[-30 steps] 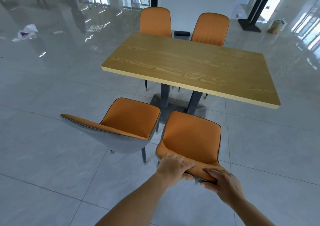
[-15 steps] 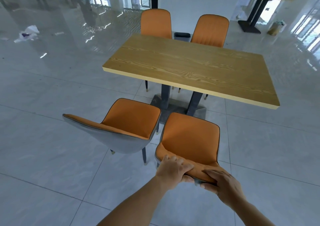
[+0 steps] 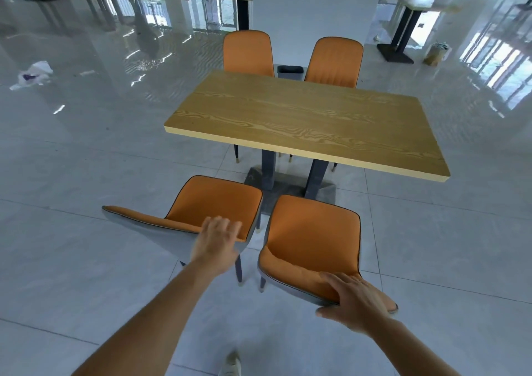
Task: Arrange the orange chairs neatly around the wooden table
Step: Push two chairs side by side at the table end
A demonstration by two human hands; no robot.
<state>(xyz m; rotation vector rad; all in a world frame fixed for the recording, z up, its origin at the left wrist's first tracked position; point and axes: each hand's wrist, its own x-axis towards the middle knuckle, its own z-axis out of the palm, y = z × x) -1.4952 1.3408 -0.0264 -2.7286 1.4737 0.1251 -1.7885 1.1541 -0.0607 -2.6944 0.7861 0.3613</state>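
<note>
A wooden table [image 3: 302, 119] stands on a dark pedestal in the middle of the view. Two orange chairs [image 3: 249, 54] [image 3: 334, 61] are tucked in at its far side. On the near side, the right orange chair [image 3: 312, 240] faces the table, and my right hand [image 3: 355, 299] rests over the top of its backrest. The left near chair [image 3: 213, 205] is turned at an angle, its backrest pointing left. My left hand [image 3: 217, 239] hovers with spread fingers over that chair's right edge and holds nothing.
Glossy grey tiled floor surrounds the table. A small dark bin [image 3: 290, 71] sits between the far chairs. Crumpled white litter [image 3: 33, 74] lies at the left. Another table [image 3: 414, 4] and a paper bag [image 3: 436, 53] are at the back right. My shoe [image 3: 231, 364] shows below.
My left hand has let go of the right chair's backrest and moved left and forward over the angled chair. The camera has tilted up, showing more of the room.
</note>
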